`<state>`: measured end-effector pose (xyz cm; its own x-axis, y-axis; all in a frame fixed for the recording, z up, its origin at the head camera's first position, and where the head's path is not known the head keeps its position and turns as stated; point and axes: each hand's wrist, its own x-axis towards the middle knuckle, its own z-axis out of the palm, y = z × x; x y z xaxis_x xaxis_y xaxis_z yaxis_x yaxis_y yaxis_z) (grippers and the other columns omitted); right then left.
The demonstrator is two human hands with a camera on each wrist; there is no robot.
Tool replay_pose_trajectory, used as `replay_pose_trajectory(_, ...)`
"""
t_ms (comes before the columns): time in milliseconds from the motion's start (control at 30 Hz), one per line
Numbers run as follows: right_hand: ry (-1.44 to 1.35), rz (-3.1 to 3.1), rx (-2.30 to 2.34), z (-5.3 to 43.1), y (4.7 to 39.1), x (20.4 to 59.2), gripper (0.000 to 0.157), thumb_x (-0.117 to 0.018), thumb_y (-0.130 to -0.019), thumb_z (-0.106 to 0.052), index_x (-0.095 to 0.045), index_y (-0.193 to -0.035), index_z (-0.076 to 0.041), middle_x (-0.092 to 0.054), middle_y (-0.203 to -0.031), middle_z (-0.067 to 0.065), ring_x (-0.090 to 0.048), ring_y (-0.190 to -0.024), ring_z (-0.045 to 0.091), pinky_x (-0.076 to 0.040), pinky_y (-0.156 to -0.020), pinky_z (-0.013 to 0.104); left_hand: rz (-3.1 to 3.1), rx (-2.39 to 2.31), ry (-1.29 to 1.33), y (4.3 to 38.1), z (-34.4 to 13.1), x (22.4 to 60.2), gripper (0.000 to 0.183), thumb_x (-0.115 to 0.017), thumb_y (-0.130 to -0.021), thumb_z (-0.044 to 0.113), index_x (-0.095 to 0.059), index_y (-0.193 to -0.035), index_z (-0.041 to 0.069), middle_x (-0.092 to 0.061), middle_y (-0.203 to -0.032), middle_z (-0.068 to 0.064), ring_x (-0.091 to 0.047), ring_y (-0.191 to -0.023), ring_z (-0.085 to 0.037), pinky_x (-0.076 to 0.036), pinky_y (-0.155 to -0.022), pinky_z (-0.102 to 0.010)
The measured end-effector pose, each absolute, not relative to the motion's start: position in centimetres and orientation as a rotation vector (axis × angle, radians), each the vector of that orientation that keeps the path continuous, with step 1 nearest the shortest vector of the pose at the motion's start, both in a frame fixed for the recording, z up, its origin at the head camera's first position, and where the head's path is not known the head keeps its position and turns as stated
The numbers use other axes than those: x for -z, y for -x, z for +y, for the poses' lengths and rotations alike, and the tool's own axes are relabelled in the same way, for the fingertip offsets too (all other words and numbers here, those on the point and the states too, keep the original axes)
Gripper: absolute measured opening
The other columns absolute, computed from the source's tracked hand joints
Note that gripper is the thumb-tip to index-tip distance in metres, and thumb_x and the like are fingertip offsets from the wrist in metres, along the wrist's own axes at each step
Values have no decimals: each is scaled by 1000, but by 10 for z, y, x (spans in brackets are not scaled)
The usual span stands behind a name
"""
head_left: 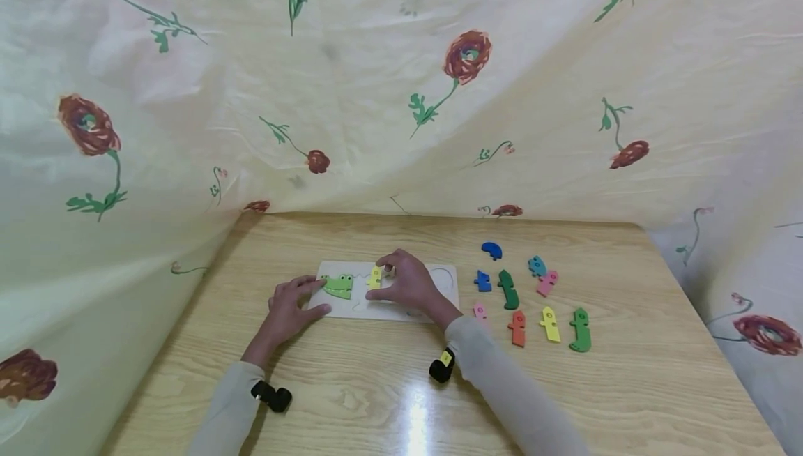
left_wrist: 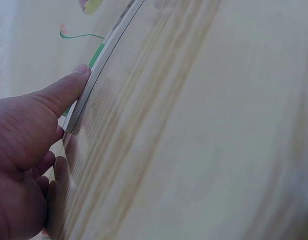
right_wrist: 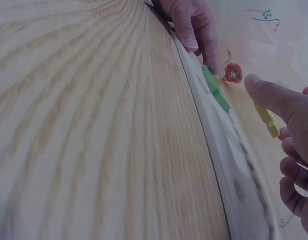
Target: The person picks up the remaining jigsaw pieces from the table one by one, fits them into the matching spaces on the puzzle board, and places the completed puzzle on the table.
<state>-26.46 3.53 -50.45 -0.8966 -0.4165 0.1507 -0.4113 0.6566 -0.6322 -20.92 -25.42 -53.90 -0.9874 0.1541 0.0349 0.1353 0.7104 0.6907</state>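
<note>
A white puzzle board (head_left: 389, 312) lies on the table, with a green crocodile-head piece (head_left: 339, 286) at its left end. My left hand (head_left: 290, 309) rests at the board's left edge, its fingertips touching the board beside the head piece. Over the board, my right hand (head_left: 408, 283) pinches a yellow puzzle piece (head_left: 374, 278) between thumb and fingers. In the right wrist view, that yellow piece (right_wrist: 267, 120) is held above the board (right_wrist: 214, 145), apart from the green piece (right_wrist: 216, 90). The left wrist view shows the left hand (left_wrist: 23, 145) at the board's edge.
Right of the board lie several loose pieces, among them a dark green one (head_left: 509, 290), a red one (head_left: 517, 329), a yellow one (head_left: 550, 325), a green one (head_left: 580, 330) and a blue arc (head_left: 492, 251). A flowered cloth (head_left: 376, 93) hangs behind the table (head_left: 351, 386).
</note>
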Motion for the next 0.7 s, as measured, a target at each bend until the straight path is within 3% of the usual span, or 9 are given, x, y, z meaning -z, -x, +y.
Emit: replay_pose_trajectory(700,718,2860,999,11,264,517,69,-92,-70,-50,-72,-124,-11,-62,-102,-1,-56,-88,13,-49,-77,29,2875,-1137,-219,210,-254,538,63,-79,-89,40,-59,-146,21,-46,-155,-14,-32,-138,-41,-21,-98,-57)
